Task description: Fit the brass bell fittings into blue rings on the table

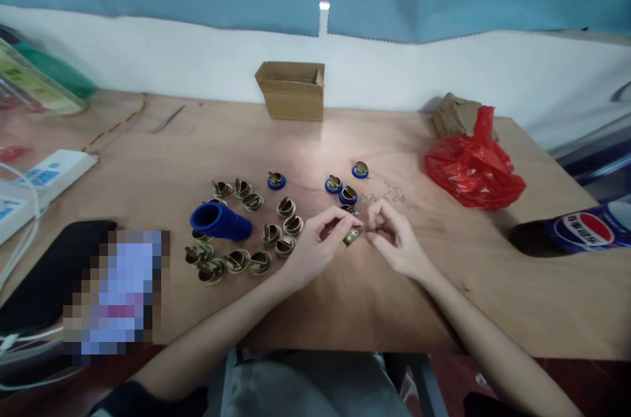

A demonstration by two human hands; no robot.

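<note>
Brass-coloured and small, the fitting (351,236) we pinch in our left hand (315,247) is half hidden by the closed fingers (345,216), so its detail is hard to make out; it tilts up toward the right. Our right hand (394,236) curls beside it, fingertips bunched, whatever they hold unclear. Below lies the wooden bench (493,272), with more brass fittings (246,233) to the left.

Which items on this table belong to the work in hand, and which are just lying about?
In use: left hand holding a brass fitting; right hand; loose brass fittings; stack of blue rings; wire clips.
Lying about: cardboard box; red bag; soda bottle; power strip.
</note>
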